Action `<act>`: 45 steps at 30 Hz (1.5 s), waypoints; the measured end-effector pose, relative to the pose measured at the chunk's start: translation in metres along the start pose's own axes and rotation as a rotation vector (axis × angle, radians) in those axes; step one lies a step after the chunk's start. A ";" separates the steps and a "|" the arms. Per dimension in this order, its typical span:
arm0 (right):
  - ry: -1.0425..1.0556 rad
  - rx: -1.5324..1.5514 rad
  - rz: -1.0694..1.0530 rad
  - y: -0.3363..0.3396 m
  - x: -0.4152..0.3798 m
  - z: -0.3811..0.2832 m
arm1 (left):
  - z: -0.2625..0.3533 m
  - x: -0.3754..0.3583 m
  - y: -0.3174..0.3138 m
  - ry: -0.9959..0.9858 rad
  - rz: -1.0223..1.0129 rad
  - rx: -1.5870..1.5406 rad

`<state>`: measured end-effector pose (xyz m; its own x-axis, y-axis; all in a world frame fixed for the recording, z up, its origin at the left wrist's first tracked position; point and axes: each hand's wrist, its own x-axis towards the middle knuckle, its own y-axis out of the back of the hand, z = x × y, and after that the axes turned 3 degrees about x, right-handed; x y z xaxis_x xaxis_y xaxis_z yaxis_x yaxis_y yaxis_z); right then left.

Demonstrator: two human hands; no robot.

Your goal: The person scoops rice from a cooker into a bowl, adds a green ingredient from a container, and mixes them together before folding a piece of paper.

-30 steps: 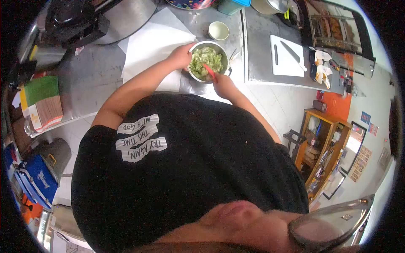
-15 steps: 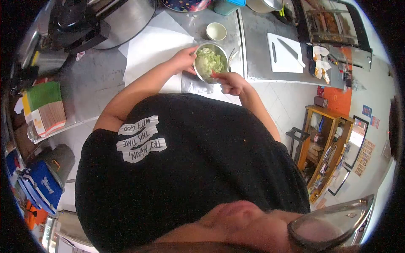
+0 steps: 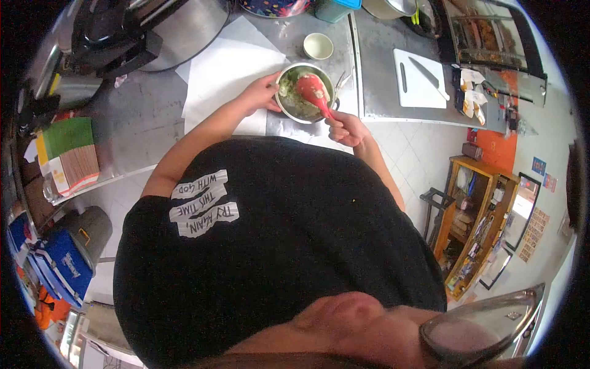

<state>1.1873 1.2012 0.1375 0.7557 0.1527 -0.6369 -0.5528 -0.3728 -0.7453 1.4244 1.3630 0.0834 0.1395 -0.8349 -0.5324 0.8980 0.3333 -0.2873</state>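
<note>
A metal bowl (image 3: 301,118) stands on the counter in front of me, with a pale green chopped mixture (image 3: 287,92) inside. My left hand (image 3: 263,93) is closed on the bowl's left rim, thumb and fingers against its side. In my right hand (image 3: 348,130) is the handle of a red spatula (image 3: 314,91). The spatula's broad head is over the bowl with bits of the mixture stuck to it, and it hides part of the contents.
White paper sheets (image 3: 224,74) lie left of the bowl. A small pale bowl (image 3: 318,46) sits behind it. On the right counter a knife (image 3: 425,72) rests on a white cutting board (image 3: 409,92). A large metal pot (image 3: 190,34) stands at the back left.
The red spatula has come up out of the mixture, so its head now shows above the bowl. My right hand has shifted slightly down and right; my left hand still holds the bowl.
</note>
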 end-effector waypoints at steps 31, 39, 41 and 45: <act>0.395 -1.061 0.593 -0.036 -0.017 0.014 | -0.015 -0.011 -0.004 0.001 0.070 0.007; 0.411 -2.202 0.697 -0.056 0.020 0.007 | -0.015 -0.002 -0.001 -0.028 0.023 -0.037; 0.237 -2.280 0.805 -0.063 0.039 0.006 | -0.005 -0.008 -0.001 -0.025 0.031 0.042; 0.072 -2.434 0.832 -0.070 0.055 -0.009 | -0.019 0.004 0.004 -0.076 0.036 0.116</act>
<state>1.2704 1.2276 0.1561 0.7431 -0.4534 -0.4921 0.4696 -0.1706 0.8662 1.4207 1.3692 0.0644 0.2001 -0.8555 -0.4775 0.9333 0.3147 -0.1728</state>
